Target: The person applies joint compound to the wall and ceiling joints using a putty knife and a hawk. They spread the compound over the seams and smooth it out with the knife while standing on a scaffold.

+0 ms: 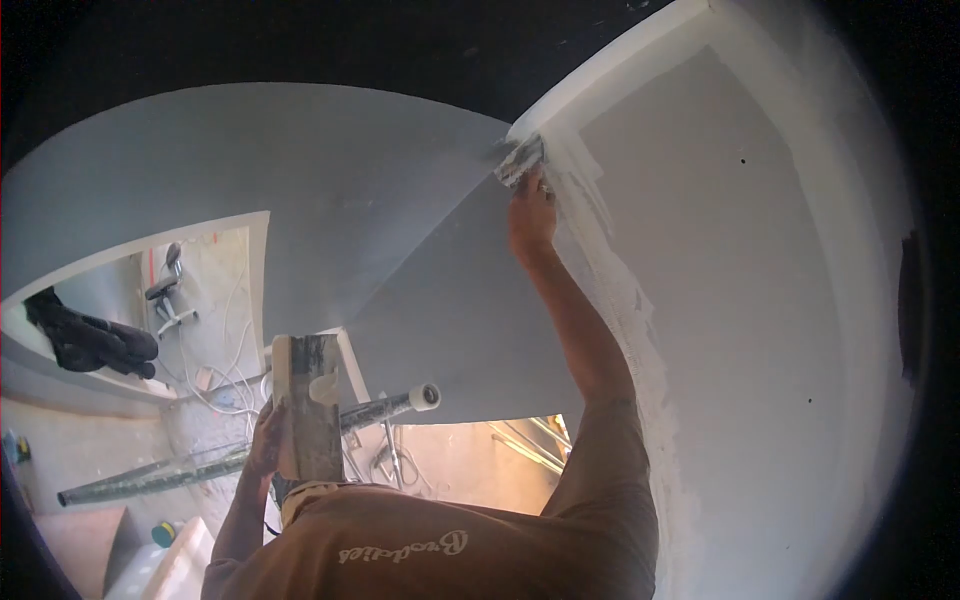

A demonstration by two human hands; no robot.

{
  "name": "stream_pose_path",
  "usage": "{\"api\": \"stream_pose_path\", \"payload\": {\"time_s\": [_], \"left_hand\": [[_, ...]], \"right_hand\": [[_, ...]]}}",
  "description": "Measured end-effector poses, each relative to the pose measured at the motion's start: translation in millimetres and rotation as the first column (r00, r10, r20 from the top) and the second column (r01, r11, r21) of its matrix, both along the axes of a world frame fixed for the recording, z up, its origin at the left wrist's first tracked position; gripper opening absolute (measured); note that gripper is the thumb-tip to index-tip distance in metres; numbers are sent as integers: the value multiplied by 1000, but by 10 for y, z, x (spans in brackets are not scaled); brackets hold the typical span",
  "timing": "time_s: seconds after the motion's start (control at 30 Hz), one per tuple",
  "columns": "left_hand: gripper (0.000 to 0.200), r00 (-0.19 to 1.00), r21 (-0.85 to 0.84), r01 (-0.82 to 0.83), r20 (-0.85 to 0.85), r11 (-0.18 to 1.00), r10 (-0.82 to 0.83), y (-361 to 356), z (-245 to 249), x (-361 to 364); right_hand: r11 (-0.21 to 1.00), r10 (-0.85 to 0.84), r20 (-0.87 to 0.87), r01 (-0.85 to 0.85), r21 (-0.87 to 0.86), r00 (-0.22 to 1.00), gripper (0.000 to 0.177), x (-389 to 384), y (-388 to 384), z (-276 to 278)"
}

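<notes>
A dusty pole (405,401) slants behind my flat board (318,425) at eight o'clock; someone's dark-clad legs (100,340) show through an opening at nine. Rough white compound (622,290) streaks smooth grey wall (720,230). Near twelve, my right hand (532,212), fingers curled shut, holds a smeared knife (519,163) at the corner. My left hand (266,438) clasps the board's edge.
</notes>
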State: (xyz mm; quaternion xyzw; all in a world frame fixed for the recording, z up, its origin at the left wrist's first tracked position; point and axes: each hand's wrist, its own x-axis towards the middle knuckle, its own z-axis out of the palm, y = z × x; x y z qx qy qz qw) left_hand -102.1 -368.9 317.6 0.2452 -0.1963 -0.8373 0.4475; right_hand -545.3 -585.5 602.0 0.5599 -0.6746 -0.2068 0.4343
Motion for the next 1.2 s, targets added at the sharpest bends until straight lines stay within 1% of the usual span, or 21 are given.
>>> {"api": "stream_pose_path", "payload": {"time_s": [0.03,0.1,0.17,0.23,0.3,0.43,0.53,0.57,0.6,0.63,0.7,0.77,0.83,0.9,0.93,1.0,1.07,1.1,1.13,1.17,1.2], "left_hand": [[45,1000,-5,1,19,1000,-1,1,48,-13],[46,999,-8,1,44,1000,-1,21,14,3],[44,997,-58,-37,68,998,41,5,-116,-5],[43,996,-28,-26,82,999,28,21,-131,12],[43,995,0,-13,96,1000,13,18,-120,-22],[43,997,19,-12,77,1000,10,20,-119,-45],[42,999,-19,-13,52,1000,14,18,12,-70],[42,999,-52,-11,37,999,13,27,42,-72],[42,999,-49,-7,42,999,9,43,-1,-78],[42,999,-10,-16,44,1000,17,45,-89,-79],[42,998,28,-27,51,999,26,44,-139,-70],[43,998,-34,-19,65,999,22,35,-141,-42],[43,999,-25,-11,33,1000,11,10,-86,-36],[43,1000,-22,-5,-8,1000,5,-9,-79,-60],[43,1000,-24,2,-20,1000,-3,-33,-131,-87],[43,999,-47,4,-32,999,-5,-140,-45,-142],[44,998,-101,33,48,994,-28,-179,138,-202],[44,999,-157,30,-25,987,-35,-182,61,-220],[44,999,-169,33,-15,985,-36,-214,-200,-256],[45,997,-245,-6,77,969,26,-265,-612,-270],[45,982,-321,-34,164,947,91,-285,-964,-221]], "right_hand": [[1000,1,1,-1,5,1000,56,11,32,6],[996,-68,54,64,70,996,53,94,127,21],[996,-56,55,51,76,997,54,94,208,-28],[996,-41,46,37,82,998,54,86,204,-16],[990,121,24,-119,-81,992,53,67,167,33],[988,132,43,-127,-93,990,53,-62,-33,72],[995,70,41,-66,-77,997,55,-128,-79,77],[999,36,-6,-36,-38,999,57,-105,-33,100],[1000,1,-51,-1,-1,999,58,-93,33,117],[1000,-2,-45,2,2,999,58,-77,92,154],[981,-120,-153,141,132,981,60,31,218,277],[981,-139,-124,153,115,983,58,87,326,263],[983,-152,-95,160,90,984,55,107,391,255],[998,-52,-100,54,17,994,53,43,413,259],[998,-54,-99,55,10,994,53,-19,388,241],[990,127,77,-121,-72,989,57,-174,178,217],[984,160,93,-150,-99,983,56,-316,69,106],[976,194,106,-182,-119,975,56,-303,46,100],[975,195,112,-180,-134,974,56,-304,64,78],[932,348,304,-294,-212,887,56,-253,171,35],[872,487,466,-379,-309,739,58,-204,309,-52]]}}
